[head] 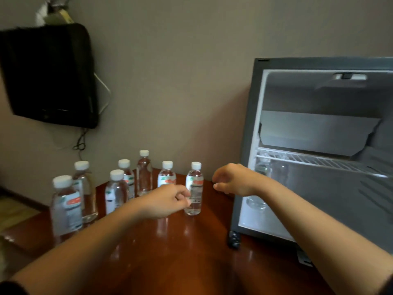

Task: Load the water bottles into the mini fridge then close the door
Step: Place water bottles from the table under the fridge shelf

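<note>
The single camera is riding on my head, looking forward and down along both forearms. It is framing my left hand [168, 201] and right hand [231, 179] at close range, with the wall [191, 81] rising beyond them.

dim, soft-focus, wide-angle edge warp

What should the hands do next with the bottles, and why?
Probably close the left hand round the bottle and lift it. Its fingertips are already at that bottle, the one standing closest to the open fridge, and the right hand holds nothing, so it is free to help.
</note>
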